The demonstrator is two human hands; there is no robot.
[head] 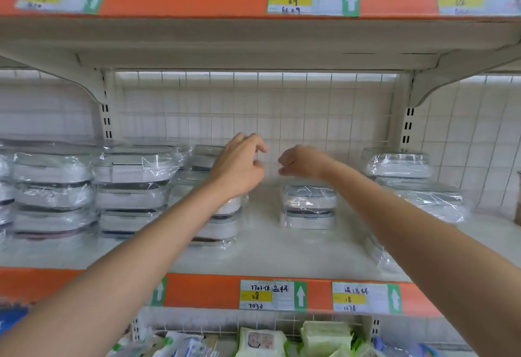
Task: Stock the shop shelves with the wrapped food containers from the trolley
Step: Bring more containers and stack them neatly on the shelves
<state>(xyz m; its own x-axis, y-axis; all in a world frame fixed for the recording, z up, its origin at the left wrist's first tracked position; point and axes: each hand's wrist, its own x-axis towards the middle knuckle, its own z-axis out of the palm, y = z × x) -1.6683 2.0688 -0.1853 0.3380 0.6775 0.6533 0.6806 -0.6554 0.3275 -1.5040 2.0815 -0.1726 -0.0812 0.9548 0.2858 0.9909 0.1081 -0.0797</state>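
Both arms reach over the shelf (282,246); left hand (239,165) and right hand (301,162) loosely curled, each grip empty.

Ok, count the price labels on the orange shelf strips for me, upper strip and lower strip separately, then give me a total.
Upper orange strip, price labels: 3
Lower orange strip, price labels: 3, one mostly hidden behind the left forearm, with only its green arrow end showing
Total: 6
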